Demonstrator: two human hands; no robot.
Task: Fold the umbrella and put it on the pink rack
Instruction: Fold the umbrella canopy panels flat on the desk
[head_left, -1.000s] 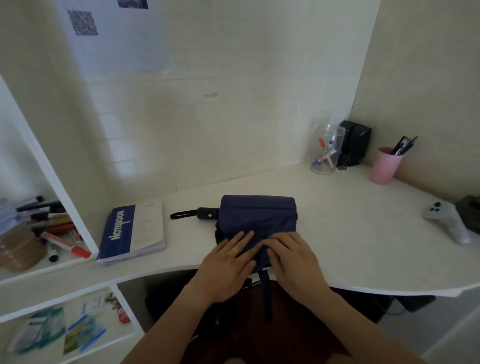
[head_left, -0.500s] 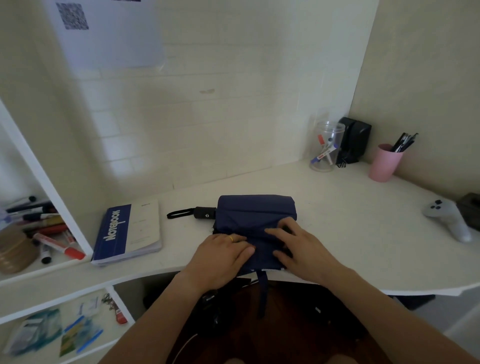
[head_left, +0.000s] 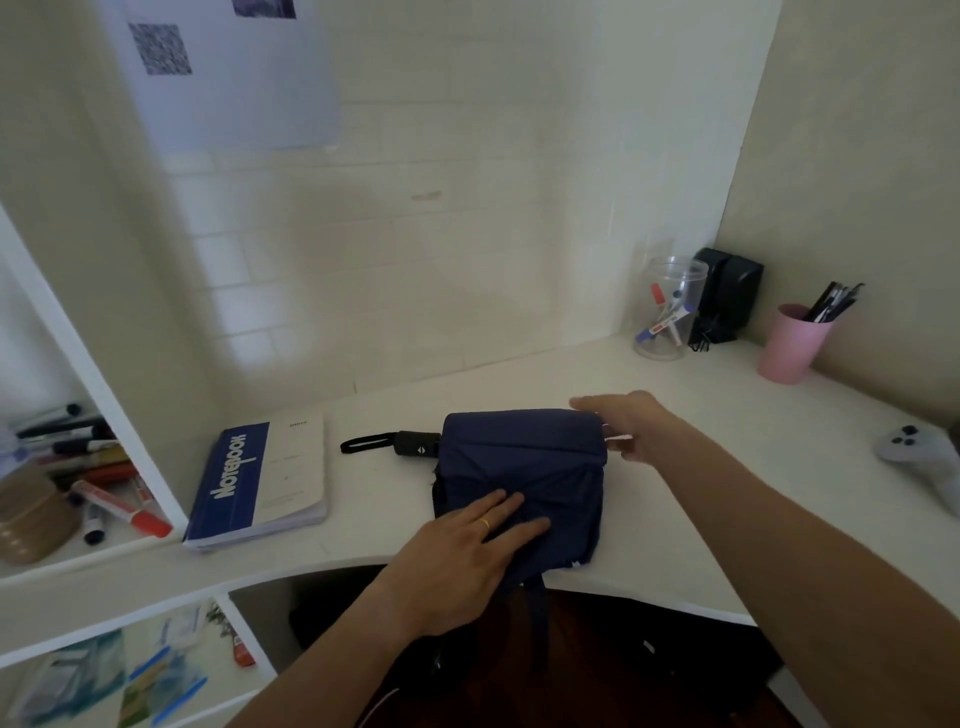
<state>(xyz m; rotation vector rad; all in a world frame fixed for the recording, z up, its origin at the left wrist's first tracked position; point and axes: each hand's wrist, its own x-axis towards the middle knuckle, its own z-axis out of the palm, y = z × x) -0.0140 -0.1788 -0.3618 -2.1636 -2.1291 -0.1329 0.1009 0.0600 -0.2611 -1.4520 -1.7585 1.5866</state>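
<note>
Two hands: left (head_left: 462, 551) flat on soft navy umbrella (head_left: 524, 478), right (head_left: 631, 428) open at its edge.

I can read one word only: "Notebook", in white letters running up the blue band of the notebook (head_left: 260, 480) lying on the bench (head_left: 727, 441). The paper sheet (head_left: 223, 73) on the wall carries a QR code; its other print is blurred.
</note>
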